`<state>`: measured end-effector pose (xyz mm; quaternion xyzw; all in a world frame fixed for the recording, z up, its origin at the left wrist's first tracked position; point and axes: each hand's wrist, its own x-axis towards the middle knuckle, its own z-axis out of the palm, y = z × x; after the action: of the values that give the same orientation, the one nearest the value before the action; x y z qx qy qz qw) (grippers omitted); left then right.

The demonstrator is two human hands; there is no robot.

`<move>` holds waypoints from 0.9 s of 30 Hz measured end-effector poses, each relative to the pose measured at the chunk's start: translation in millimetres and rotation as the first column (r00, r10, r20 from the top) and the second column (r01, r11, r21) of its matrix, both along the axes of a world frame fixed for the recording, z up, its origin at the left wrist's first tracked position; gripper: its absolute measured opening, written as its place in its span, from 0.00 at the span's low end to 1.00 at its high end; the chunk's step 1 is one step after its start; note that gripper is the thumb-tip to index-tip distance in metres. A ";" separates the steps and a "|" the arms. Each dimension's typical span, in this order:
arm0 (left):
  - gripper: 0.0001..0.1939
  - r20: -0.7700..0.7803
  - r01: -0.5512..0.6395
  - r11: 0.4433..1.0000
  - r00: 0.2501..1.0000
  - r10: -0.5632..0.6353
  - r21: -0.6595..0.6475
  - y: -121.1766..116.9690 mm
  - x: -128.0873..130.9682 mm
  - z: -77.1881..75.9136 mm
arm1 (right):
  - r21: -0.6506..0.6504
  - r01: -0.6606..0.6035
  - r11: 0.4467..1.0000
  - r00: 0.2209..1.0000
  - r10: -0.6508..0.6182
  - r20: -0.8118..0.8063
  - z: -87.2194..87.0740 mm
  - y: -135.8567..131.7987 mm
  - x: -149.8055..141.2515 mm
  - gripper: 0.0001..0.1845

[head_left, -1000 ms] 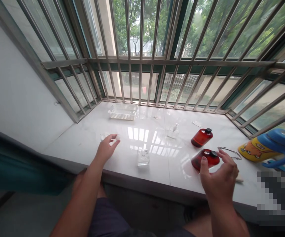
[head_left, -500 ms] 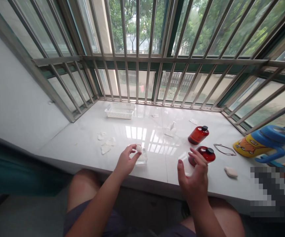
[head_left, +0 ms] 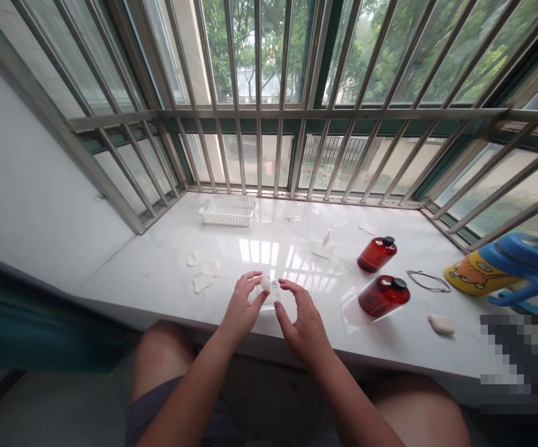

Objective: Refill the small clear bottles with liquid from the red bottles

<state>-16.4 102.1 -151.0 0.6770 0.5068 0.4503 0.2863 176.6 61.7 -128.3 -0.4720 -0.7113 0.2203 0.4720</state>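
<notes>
My left hand (head_left: 245,305) pinches a small whitish round piece, perhaps a cap (head_left: 265,284), between thumb and fingers. My right hand (head_left: 302,318) is beside it, thumb and forefinger spread apart, with nothing clearly between them. Under and behind the fingertips sits a clear container (head_left: 267,304) on the white sill, partly covered by the hands. Whether the right fingertips touch that container I cannot tell. To the right lie two red-brown bottles with black caps, a nearer bottle (head_left: 383,297) and a farther bottle (head_left: 376,255).
Crumpled white scraps (head_left: 205,273) lie to the left. A white perforated basket (head_left: 228,212) stands near the window bars. A clear pump top (head_left: 325,241) is mid-sill. At right are a looped cord (head_left: 430,281), a pale bar (head_left: 441,325) and a blue-yellow flask (head_left: 478,270).
My right hand has moved left, from in front of the nearer bottle to beside my left hand. My left hand stays nearly in place, still pinching the small round piece.
</notes>
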 end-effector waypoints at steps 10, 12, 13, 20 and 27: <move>0.16 0.095 -0.005 0.999 0.995 0.009 -0.038 1.6 3.6 -14.8 | -0.177 0.000 0.984 0.992 -0.022 -0.122 -11.4 23.1 -23.5 0.21; 0.21 0.114 0.028 0.996 0.993 -0.018 -0.081 -0.9 4.3 -15.5 | -0.191 0.010 0.982 0.991 -0.036 -0.132 -11.9 27.6 -26.8 0.21; 0.23 0.114 0.053 0.994 0.993 -0.042 -0.099 -1.9 4.6 -15.6 | -0.194 0.017 0.981 0.990 -0.044 -0.134 -11.9 29.3 -28.1 0.21; 0.42 0.065 0.069 0.977 0.996 -0.057 -0.203 3.6 9.9 -14.9 | -0.235 0.025 0.972 0.984 -0.065 -0.164 -15.7 27.7 -27.1 0.20; 0.48 0.138 0.087 0.955 0.989 -0.049 -0.282 9.1 14.4 -26.5 | -0.250 0.178 0.952 0.968 -0.215 -0.129 -22.2 15.9 -14.0 0.35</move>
<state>-1.9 111.1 -177.5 0.6148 0.5236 0.4047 0.4290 162.7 77.6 -150.5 -0.5750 -0.5906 0.2909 0.4857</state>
